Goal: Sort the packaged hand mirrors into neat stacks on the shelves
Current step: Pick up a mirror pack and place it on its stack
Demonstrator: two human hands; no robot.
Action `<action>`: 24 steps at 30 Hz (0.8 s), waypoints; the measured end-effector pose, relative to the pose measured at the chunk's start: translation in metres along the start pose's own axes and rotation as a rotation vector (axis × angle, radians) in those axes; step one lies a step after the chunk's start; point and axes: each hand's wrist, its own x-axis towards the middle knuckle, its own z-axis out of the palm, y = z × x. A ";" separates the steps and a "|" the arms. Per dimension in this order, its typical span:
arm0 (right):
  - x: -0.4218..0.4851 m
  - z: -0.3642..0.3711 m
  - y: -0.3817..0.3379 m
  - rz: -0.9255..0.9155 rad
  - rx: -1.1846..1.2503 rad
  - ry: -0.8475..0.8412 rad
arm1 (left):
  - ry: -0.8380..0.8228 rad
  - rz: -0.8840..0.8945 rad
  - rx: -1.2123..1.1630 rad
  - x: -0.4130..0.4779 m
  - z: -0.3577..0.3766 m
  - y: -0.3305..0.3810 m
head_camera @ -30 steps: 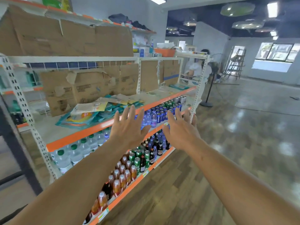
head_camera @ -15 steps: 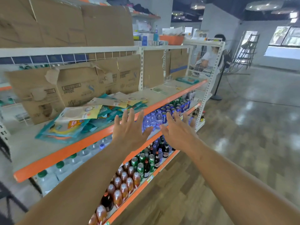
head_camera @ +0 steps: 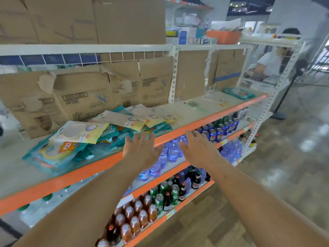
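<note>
Along the left of the middle shelf (head_camera: 12, 166), a loose heap of mirror packs (head_camera: 85, 138), teal and yellow, overlapped and skewed at many angles. Not sorted yet, so most of the task judged as undone. Behind the heap, torn boxes (head_camera: 80, 97) stood against the back grid, probably to stop packs from sliding off the rear.

Just right of the heap, left hand (head_camera: 140, 150), palm down, fingers straight and spread, holding nothing. Fingertips at the heap's near right corner, above the orange edge (head_camera: 74, 177); touching or only hovering, cannot tell. Spread so wide probably to press or gather several flat packs at once. Low below this arm, brown bottles (head_camera: 135, 218) in rows, no part of the job.

Further right, right hand (head_camera: 199, 148), also flat and fully open, empty, level with the orange edge and apart from every pack, seen in front of the water bottles (head_camera: 171, 150) one shelf down. Held ready, likely, to meet the left one and square a bundle between both palms.

Right again on the same shelf, one flat green pack (head_camera: 195, 106) lying alone, maybe a mirror, and near the far end a teal pack (head_camera: 238, 92). Both well apart from the heap; may need collecting too. Under them, blue cans (head_camera: 219, 131). Behind the rack at far right, a person (head_camera: 270, 63), blurred.
</note>
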 end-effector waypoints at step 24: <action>0.278 0.053 -0.097 -0.267 0.207 -0.156 | -0.097 -0.296 -0.103 0.186 0.076 -0.138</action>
